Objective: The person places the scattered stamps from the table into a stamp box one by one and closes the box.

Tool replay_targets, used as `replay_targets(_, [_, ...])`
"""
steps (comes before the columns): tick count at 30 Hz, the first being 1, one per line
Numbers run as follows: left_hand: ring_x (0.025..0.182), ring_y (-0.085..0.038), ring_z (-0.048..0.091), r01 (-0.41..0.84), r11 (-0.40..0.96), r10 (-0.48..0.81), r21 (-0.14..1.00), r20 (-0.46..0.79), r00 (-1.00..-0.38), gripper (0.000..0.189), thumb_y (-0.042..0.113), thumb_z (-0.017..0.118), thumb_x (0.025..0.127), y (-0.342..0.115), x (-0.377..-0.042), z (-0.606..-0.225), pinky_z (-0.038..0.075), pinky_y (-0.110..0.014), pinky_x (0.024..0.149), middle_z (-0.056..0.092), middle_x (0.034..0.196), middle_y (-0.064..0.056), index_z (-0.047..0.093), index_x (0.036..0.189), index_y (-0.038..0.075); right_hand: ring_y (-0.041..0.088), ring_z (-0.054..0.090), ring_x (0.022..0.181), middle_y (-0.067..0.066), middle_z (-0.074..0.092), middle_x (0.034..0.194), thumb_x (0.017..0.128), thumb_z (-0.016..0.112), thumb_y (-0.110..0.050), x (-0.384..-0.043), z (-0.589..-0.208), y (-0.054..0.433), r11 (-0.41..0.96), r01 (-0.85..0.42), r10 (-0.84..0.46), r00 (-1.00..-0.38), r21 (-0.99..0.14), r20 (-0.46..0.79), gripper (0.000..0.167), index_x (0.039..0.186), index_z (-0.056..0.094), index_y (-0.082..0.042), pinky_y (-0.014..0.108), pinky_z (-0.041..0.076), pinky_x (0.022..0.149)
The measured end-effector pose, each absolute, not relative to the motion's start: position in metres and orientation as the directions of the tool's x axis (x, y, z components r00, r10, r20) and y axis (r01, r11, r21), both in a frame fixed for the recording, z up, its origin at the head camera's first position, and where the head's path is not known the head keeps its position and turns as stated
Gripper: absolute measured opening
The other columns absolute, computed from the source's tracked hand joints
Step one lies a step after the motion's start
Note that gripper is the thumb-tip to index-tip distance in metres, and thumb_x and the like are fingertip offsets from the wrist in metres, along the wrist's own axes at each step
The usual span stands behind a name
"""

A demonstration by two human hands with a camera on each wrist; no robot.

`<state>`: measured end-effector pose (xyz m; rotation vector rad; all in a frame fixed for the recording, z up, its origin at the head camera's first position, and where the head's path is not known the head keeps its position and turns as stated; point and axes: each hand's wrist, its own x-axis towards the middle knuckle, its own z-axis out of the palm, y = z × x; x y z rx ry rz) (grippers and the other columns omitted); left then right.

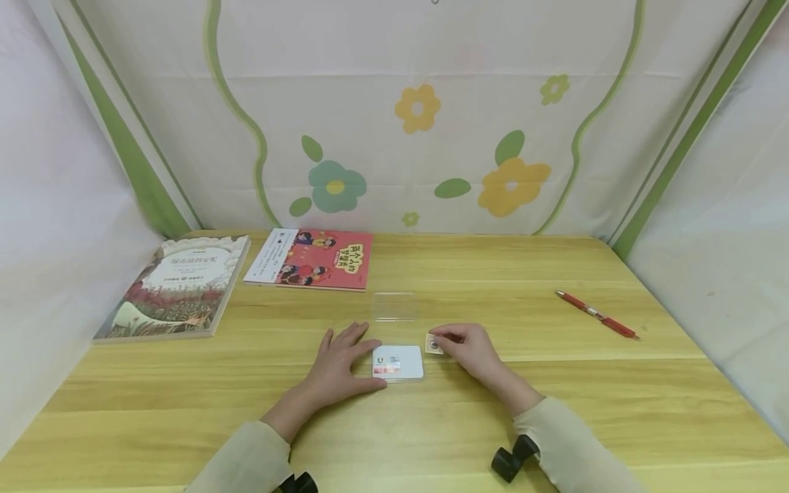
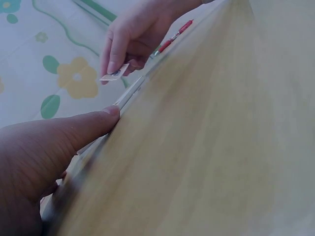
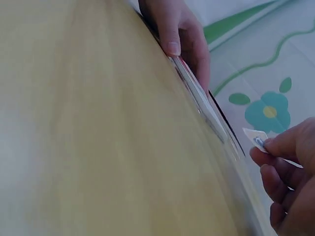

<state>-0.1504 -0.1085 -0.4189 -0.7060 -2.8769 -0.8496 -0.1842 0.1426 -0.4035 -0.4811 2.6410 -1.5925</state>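
Note:
My left hand (image 1: 335, 370) holds a flat clear plastic case with a white card inside (image 1: 409, 361) on the table, thumb at its near edge and index finger at its far left corner. The card bears a small logo and a reddish strip. Just right of the case, my right hand (image 1: 476, 352) pinches a small square card (image 1: 430, 342) by one edge between thumb and index finger. A dark mark shows on this square in the right wrist view, where it stands tilted. Beyond the case lies a clear plastic lid (image 1: 394, 307).
Two books lie at the back left: a pale one with a garden cover (image 1: 179, 287) and a red picture book (image 1: 327, 260). A red pen (image 1: 594, 313) lies at the right. Fabric walls (image 1: 370, 41) enclose the wooden table (image 1: 456, 431) at the back and sides.

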Motion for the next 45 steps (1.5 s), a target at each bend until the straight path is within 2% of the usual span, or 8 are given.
replay_targets(16, [0.125,-0.025,0.019,0.456,0.742,0.411,0.491,0.203,-0.888,0.067,0.060,0.060,0.066,-0.108,-0.151,-0.421,0.001,-0.051,0.098,0.033,0.134,-0.010,0.054,0.118,0.017,0.013,0.052,0.068,0.007,0.064,0.085,0.077,0.064,-0.007,-0.177,-0.410,0.118,0.417,-0.287,-0.408,-0.907,-0.862,0.105,0.011,0.087,0.068,-0.003,0.021,0.044,0.056])
replay_targets(20, [0.125,-0.025,0.019,0.455,0.744,0.410,0.489,0.203,-0.889,0.067,0.060,0.060,0.067,-0.108,-0.151,-0.421,0.001,-0.051,0.098,0.033,0.134,-0.010,0.054,0.118,0.017,0.013,0.051,0.067,0.006,0.064,0.085,0.078,0.064,-0.009,-0.176,-0.411,0.118,0.419,-0.286,-0.418,-0.904,-0.862,0.096,0.012,0.088,0.068,-0.003,0.021,0.043,0.055])
replay_targets(29, [0.125,-0.025,0.019,0.456,0.746,0.414,0.486,0.199,-0.888,0.067,0.060,0.059,0.067,-0.108,-0.151,-0.421,0.001,-0.051,0.098,0.032,0.134,-0.010,0.054,0.118,0.017,0.011,0.046,0.065,-0.007,0.056,0.072,0.077,0.064,-0.008,-0.174,-0.412,0.117,0.475,-0.372,-0.424,-0.891,-0.798,0.163,0.011,0.087,0.069,-0.008,0.024,0.040,0.056])
replay_targets(35, [0.125,-0.025,0.019,0.459,0.745,0.416,0.484,0.201,-0.887,0.067,0.059,0.060,0.067,-0.108,-0.151,-0.420,0.001,-0.051,0.098,0.032,0.134,-0.010,0.054,0.118,0.017,0.010,0.043,0.061,-0.008,0.050,0.066,0.076,0.065,-0.005,-0.175,-0.414,0.115,0.498,-0.409,-0.426,-0.883,-0.765,0.195,0.012,0.086,0.069,-0.008,0.022,0.038,0.052])
replay_targets(45, [0.126,-0.024,0.019,0.447,0.745,0.411,0.495,0.188,-0.892,0.066,0.059,0.060,0.066,-0.108,-0.151,-0.419,0.001,-0.051,0.098,0.033,0.134,-0.009,0.054,0.118,0.017,0.009,0.042,0.061,-0.009,0.048,0.065,0.075,0.066,-0.008,-0.174,-0.416,0.115,0.519,-0.434,-0.432,-0.876,-0.736,0.212,0.012,0.086,0.070,-0.009,0.021,0.037,0.051])
